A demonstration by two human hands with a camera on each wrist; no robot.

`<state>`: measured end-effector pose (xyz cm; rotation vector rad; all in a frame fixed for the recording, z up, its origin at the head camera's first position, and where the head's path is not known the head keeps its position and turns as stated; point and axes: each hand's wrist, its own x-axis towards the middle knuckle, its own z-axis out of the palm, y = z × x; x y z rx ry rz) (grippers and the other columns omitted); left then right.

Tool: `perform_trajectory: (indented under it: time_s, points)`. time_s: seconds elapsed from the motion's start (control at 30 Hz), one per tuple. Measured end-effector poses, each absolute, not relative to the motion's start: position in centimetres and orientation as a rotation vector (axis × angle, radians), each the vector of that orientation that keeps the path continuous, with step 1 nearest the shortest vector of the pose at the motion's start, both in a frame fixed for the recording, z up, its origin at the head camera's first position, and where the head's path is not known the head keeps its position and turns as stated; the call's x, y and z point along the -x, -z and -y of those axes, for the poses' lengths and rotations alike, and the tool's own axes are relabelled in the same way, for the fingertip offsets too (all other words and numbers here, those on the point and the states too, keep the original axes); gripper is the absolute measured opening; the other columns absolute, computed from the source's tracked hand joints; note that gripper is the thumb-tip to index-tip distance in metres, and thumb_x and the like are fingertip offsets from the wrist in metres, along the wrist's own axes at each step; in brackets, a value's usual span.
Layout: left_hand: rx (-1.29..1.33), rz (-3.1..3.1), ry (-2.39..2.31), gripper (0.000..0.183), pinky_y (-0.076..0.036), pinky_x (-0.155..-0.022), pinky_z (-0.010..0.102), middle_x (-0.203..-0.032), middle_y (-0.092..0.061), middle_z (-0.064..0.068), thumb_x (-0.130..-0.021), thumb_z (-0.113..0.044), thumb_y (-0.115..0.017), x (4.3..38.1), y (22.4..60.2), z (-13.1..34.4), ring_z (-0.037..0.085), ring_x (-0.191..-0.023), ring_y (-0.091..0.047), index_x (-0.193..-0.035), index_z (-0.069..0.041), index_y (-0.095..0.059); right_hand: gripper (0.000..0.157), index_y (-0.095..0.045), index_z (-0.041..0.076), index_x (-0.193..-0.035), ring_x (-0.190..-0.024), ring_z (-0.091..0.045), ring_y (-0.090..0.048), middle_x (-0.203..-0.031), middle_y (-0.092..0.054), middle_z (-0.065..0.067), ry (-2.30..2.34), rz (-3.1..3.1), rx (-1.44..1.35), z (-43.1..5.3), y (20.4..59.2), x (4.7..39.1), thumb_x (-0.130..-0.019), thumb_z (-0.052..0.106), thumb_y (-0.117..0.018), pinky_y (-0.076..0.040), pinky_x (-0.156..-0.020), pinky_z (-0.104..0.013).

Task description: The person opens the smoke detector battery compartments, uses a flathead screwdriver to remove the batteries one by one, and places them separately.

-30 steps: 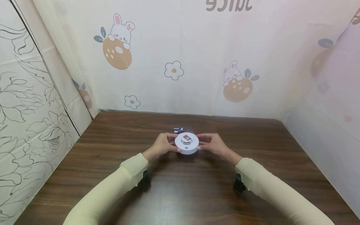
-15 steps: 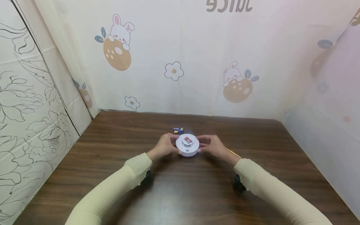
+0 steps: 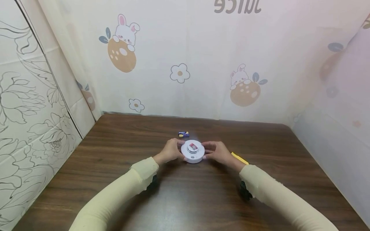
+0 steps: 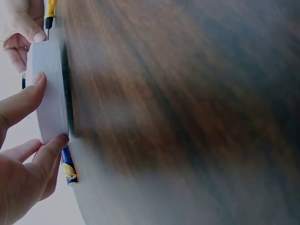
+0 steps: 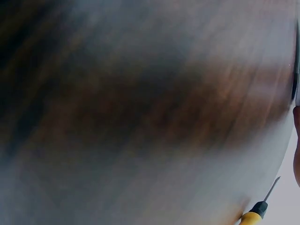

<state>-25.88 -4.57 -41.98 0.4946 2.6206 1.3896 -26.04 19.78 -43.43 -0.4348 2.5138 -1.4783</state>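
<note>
A round white smoke detector [image 3: 199, 152], with a red and white label on its raised middle, sits face up between both hands in the head view. My left hand [image 3: 171, 150] grips its left side, thumb nearer me and fingers farther back. On the opposite side my right hand [image 3: 217, 152] holds the rim in the same way. The left wrist view shows the detector's smooth side [image 4: 49, 101] low at the wooden surface, the left thumb and fingertips pressed on it. In the right wrist view only a finger [image 5: 296, 145] of the right hand shows at the edge.
Two blue and yellow batteries [image 3: 183, 134] lie just behind the detector on the brown wooden table [image 3: 138, 128]. A yellow-handled screwdriver [image 3: 239, 158] lies beyond the right wrist, partly hidden by it; its shaft shows in the right wrist view. A printed curtain [image 3: 202, 64] hangs behind the table.
Both hands have brought the smoke detector slightly toward me. The batteries now show fully behind it, and the screwdriver has come into sight past the right wrist.
</note>
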Motion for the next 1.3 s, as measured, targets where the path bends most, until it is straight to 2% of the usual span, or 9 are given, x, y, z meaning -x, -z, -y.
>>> perform_trajectory:
  time_s: [0.6,0.93,1.13,1.3]
  points:
    - [-0.474,-2.603,-1.393,0.072,-0.048,-0.096,0.038,-0.12,-0.061,0.021,-0.059,0.001,-0.089,25.67,42.32,4.5,0.028,-0.107,-0.06,-0.123,0.009,-0.058,0.056,-0.059,0.001,-0.126,-0.114,-0.031,-0.057,-0.127,-0.058,-0.017,1.437,-2.546,0.482,-19.53,43.61,25.75,-0.075,0.006,-0.081,-0.052,-0.089,-0.036]
    - [-0.492,-2.669,-1.258,0.077,-0.039,-0.103,0.045,-0.122,-0.054,0.022,-0.061,-0.002,-0.089,25.51,42.05,4.37,0.032,-0.113,-0.048,-0.129,0.008,-0.053,0.054,-0.059,0.001,-0.125,-0.114,-0.031,-0.058,-0.126,-0.058,-0.017,1.443,-2.532,0.509,-19.2,43.67,26.17,-0.075,0.003,-0.079,-0.052,-0.089,-0.035]
    - [-0.497,-2.692,-1.227,0.075,-0.042,-0.099,0.044,-0.115,-0.056,0.019,-0.06,-0.002,-0.089,25.53,42.32,4.17,0.03,-0.107,-0.049,-0.126,0.008,-0.054,0.051,-0.059,0.002,-0.125,-0.115,-0.031,-0.057,-0.127,-0.058,-0.016,1.395,-2.56,0.505,-19.04,43.51,25.94,-0.078,0.001,-0.077,-0.052,-0.089,-0.036]
    - [-0.443,-2.629,-1.241,0.088,-0.038,-0.105,0.046,-0.129,-0.049,0.024,-0.063,-0.003,-0.088,24.88,41.99,4.74,0.035,-0.118,-0.047,-0.136,0.009,-0.041,0.044,-0.06,0.003,-0.123,-0.113,-0.029,-0.058,-0.124,-0.06,-0.014,1.381,-2.613,0.485,-19.54,43.2,25.56,-0.082,-0.001,-0.073,-0.052,-0.089,-0.037]
